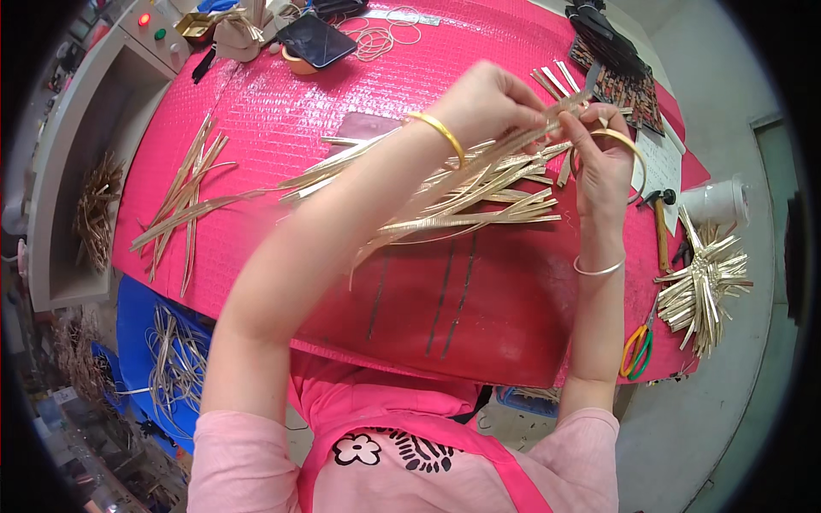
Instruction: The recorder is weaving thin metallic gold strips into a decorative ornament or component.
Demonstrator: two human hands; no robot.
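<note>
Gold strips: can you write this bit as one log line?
left hand: pinching gold strips | right hand: pinching gold strips, hoop against it | below: loose strips, red mat

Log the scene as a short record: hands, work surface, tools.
Left hand: pinches flat, shiny gold strips
Right hand: pinches the same strips' far end; thin round gold hoop against it
Surface: glossy pink table covering; smooth dark-red sheet, loose gold strips partly over it
Tools, right side: wooden-handled hammer; scissors with yellow and green handles

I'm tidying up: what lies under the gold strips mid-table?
Red mat and pink table covering show around the gold strips; whatever the pile covers cannot be seen.
</note>
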